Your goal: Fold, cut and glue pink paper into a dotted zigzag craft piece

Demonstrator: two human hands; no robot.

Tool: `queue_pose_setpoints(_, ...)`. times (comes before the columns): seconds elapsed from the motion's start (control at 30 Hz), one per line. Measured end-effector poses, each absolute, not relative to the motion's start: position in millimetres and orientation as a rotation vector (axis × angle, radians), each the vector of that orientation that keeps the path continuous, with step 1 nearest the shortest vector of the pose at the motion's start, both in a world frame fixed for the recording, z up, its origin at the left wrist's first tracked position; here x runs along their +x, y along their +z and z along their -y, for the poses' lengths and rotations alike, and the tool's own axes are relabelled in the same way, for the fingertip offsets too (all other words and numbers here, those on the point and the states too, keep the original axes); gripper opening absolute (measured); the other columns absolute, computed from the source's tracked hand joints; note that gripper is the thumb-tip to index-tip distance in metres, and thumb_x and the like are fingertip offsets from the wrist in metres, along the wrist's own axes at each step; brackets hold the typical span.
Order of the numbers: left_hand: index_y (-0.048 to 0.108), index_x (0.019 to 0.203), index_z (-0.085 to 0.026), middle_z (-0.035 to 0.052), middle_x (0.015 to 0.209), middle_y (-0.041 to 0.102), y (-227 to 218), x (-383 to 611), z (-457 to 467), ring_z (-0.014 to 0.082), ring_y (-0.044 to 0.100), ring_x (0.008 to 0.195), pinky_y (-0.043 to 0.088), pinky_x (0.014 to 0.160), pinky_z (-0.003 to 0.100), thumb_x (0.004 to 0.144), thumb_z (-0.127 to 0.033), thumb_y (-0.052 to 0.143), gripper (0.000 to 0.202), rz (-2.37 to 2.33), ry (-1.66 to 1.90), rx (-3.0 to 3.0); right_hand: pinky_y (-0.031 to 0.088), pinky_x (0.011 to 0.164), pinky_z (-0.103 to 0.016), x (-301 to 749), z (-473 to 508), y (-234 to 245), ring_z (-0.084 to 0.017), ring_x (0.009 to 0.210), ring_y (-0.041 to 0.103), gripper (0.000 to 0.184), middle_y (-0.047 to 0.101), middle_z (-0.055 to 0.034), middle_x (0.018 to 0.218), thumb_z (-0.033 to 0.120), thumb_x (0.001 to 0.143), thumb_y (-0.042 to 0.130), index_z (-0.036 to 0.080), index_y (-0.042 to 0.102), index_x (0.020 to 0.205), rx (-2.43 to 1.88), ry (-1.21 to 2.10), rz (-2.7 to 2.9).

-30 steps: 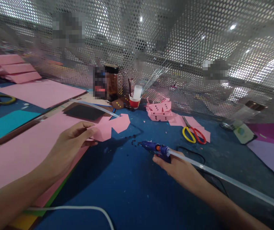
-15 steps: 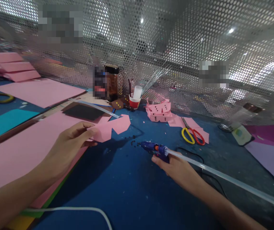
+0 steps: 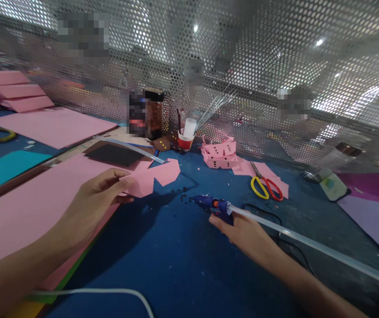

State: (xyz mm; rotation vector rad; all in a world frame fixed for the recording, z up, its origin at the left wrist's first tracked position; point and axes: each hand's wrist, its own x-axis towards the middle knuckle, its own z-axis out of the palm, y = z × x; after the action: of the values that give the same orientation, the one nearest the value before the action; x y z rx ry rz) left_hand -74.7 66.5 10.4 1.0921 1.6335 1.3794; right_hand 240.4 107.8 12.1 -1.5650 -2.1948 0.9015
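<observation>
My left hand [image 3: 91,201] pinches a cut-out pink paper shape [image 3: 154,176] and holds it just above the blue table [image 3: 176,260]. My right hand [image 3: 245,234] is wrapped round the grip of a blue glue gun [image 3: 213,204], whose nozzle points left toward the paper shape. A long clear glue stick [image 3: 312,247] runs out of the back of the gun to the right. The nozzle and the paper are apart.
Large pink sheets [image 3: 26,207] lie at the left with a black card [image 3: 116,154]. Yellow and red scissors [image 3: 266,185] rest on pink scraps. A pile of folded pink pieces [image 3: 220,154], a red cup [image 3: 185,140] and a brown jar [image 3: 154,114] stand along the perforated metal screen [image 3: 275,57]. A white cable [image 3: 109,292] crosses the front.
Nearly nothing has moved; my right hand with the glue gun has shifted very slightly left and up. The left hand still holds the pink shape in the same place.
</observation>
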Motion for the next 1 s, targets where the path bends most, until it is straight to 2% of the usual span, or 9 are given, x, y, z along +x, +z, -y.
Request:
queue_pose_setpoints(0.27,0.067,0.091,-0.023,-0.0005,0.094,0.067,9,-76,-67,0.0177,0.062,0.09,0.054,0.077,0.027,0.084,-0.048,0.069,0.026,-1.623,1.359,1.088,0.04,0.054,-0.026,241,-107,10,-0.015,0.049,0.051,0.032,0.05,0.0054,0.051,0.048,0.092,0.057,0.023,0.069,0.108,-1.564,0.94,2.162)
queue_pose_setpoints(0.47,0.067,0.093,-0.023,0.0004,0.095,0.067,8,-78,-66,0.0187,0.062,0.09,0.054,0.076,0.027,0.085,-0.047,0.067,0.025,-1.627,1.347,1.112,0.04,0.051,-0.024,242,-105,4,-0.012,0.051,0.05,0.031,0.056,0.0028,0.06,0.048,0.091,0.059,0.02,0.071,0.095,-1.557,1.015,2.045)
queue_pose_setpoints(0.6,0.066,0.092,-0.023,0.0008,0.095,0.067,9,-75,-65,0.0191,0.062,0.091,0.054,0.076,0.027,0.086,-0.045,0.064,0.023,-1.609,1.331,1.133,0.039,0.049,-0.023,237,-98,6,-0.011,0.053,0.049,0.03,0.057,0.0021,0.064,0.047,0.089,0.06,0.019,0.071,0.096,-1.503,1.144,1.916)
queue_pose_setpoints(1.0,0.066,0.082,-0.024,0.0009,0.079,0.066,4,-65,-61,0.0207,0.062,0.08,0.052,0.072,0.028,0.086,-0.05,0.063,0.027,-1.534,1.215,1.354,0.038,0.051,-0.02,231,-80,8,-0.01,0.058,0.044,0.036,0.05,0.004,0.067,0.055,0.088,0.063,0.021,0.066,0.099,-1.339,1.262,1.852)
